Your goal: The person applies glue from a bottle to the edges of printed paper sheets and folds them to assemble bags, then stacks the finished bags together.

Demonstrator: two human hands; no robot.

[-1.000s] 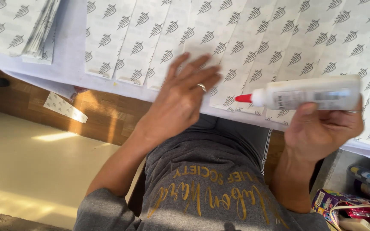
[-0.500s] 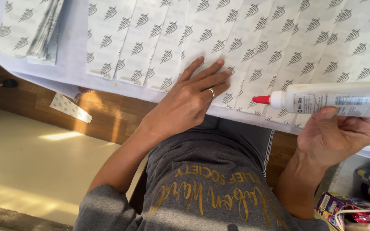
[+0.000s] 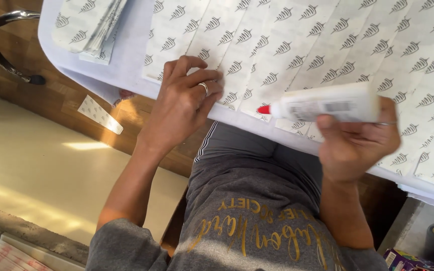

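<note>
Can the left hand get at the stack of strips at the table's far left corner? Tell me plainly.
Probably yes. The left hand rests on the patterned strips at the table edge, and only bare white table lies between it and the stack of strips.

White, red-capped glue bottle [image 3: 327, 103] over leaf-patterned white paper strips [image 3: 297, 45].

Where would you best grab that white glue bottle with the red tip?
Around its middle, from the underside, as the right hand does now. The glue bottle lies sideways, red tip toward the left hand, so its long round body offers the widest grip.
</note>
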